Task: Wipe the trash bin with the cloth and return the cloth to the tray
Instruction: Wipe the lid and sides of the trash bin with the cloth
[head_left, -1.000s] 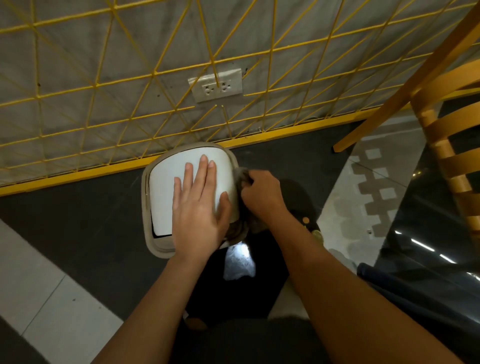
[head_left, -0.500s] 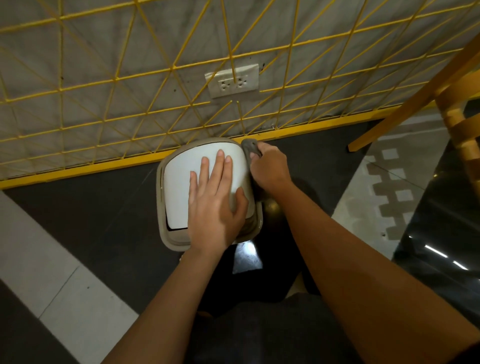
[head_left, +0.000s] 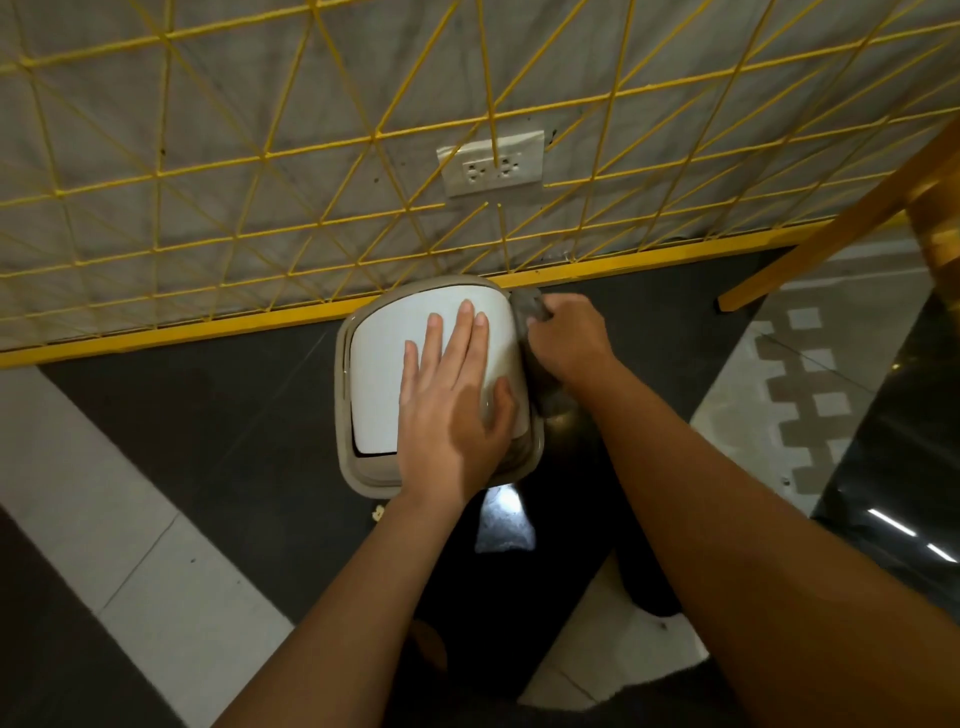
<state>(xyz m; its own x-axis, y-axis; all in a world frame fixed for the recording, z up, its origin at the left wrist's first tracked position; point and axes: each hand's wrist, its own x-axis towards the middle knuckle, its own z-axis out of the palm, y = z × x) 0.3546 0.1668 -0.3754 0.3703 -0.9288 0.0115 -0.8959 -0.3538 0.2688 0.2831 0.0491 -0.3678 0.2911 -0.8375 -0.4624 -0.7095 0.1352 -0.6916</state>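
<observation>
While against trash bin (head_left: 379, 364), cloth (head_left: 527, 304).

The trash bin (head_left: 363, 467) had a taupe rim and a white lid (head_left: 384, 364). The cloth (head_left: 527, 304) was grey. A yellow wire grid (head_left: 311, 156) of triangles covered the grey wall (head_left: 104, 130). The floor (head_left: 208, 415) was black with white bands.

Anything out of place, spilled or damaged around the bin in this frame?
Little stands out. The trash bin stands upright by the yellow grid wall, left hand flat on its white lid, right hand closed on the grey cloth at its side. One small pale scrap lies on the floor beside the bin's base.
</observation>
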